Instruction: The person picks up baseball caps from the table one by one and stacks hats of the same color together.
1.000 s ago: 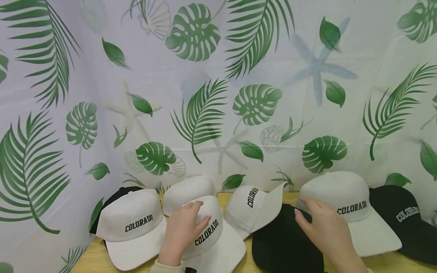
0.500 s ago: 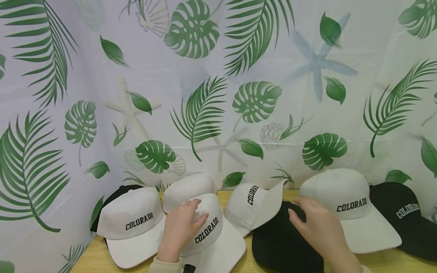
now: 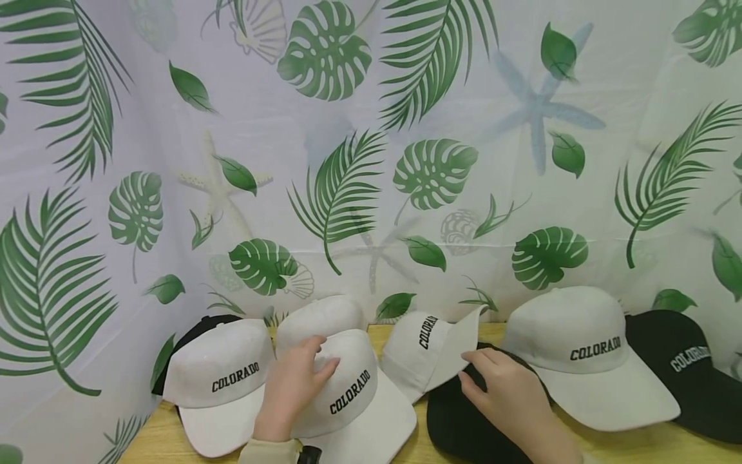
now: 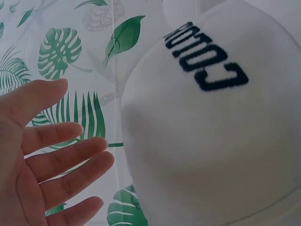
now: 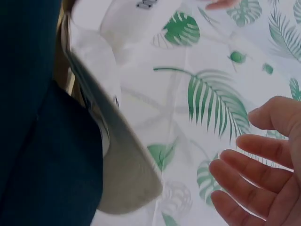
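We have both hands loosely spread and holding nothing. The right hand [image 3: 507, 393] hangs over the black cap [image 3: 455, 419]; the tilted white cap [image 3: 413, 353] lies just to its left on the worktop [image 3: 152, 433], crown away, upturned brim [image 3: 455, 353] facing us on that hand's side, its length running sideways. Our left hand [image 3: 294, 385], beside the front white cap [image 3: 355, 407], is farther from it.

Caps [image 3: 580, 341] span the counter [image 3: 151, 438] from left to right before the cloth [image 3: 255, 122]; at the left end, one cap [image 3: 194, 332] sits behind another cap [image 3: 223, 361].
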Tool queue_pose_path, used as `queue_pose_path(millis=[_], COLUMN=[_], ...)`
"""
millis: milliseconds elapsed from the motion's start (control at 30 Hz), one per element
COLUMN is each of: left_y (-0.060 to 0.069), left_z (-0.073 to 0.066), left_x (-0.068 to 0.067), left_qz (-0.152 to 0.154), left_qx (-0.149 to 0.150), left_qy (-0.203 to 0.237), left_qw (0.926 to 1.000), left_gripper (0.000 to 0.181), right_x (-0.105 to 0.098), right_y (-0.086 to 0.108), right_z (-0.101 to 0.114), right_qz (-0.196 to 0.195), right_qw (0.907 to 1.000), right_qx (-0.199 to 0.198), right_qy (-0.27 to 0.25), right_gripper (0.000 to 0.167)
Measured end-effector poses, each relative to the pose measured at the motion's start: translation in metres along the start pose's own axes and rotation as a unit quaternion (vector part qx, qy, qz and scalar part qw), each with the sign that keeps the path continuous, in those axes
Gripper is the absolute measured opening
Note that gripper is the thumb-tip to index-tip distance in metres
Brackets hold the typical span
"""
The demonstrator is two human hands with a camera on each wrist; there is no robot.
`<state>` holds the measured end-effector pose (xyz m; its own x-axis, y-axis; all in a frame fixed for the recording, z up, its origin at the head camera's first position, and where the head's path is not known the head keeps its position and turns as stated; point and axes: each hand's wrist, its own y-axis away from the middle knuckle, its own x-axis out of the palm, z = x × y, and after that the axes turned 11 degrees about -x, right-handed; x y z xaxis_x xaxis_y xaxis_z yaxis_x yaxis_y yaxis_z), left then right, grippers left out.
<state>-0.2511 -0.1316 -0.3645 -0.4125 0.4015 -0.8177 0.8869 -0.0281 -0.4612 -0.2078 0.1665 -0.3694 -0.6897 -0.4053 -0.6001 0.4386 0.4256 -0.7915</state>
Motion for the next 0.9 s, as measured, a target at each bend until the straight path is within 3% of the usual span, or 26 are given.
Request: queue_pose_path(millis=[333, 500, 733, 900], left_y=[-0.003, -0.002, -0.001, 0.000], left_z=[0.025, 0.041, 0.063, 0.072], left_x=[-0.001, 0.002, 0.005, 0.003], left_qz=[0.042, 0.079, 0.128, 0.158], left_qx=[-0.057, -0.098, -0.144, -0.170], left_qy=[0.052, 0.074, 0.124, 0.140], left_qw=[0.9962, 0.9893, 0.9734, 0.9624], left_gripper=[0.030, 0.028, 0.031, 0.030], right_x=[0.015, 0.022, 0.034, 0.044], right_y=[-0.004, -0.002, -0.002, -0.007], right_z=[0.018, 0.022, 0.029, 0.035], right_qz=[0.026, 0.059, 0.125, 0.195], right_qw=[0.9983, 0.9940, 0.9798, 0.9605], right_qx=[-0.046, -0.073, -0.132, -0.180], right_qy=[-0.025, -0.055, -0.084, -0.085], right_gripper=[0.021, 0.021, 0.018, 0.021])
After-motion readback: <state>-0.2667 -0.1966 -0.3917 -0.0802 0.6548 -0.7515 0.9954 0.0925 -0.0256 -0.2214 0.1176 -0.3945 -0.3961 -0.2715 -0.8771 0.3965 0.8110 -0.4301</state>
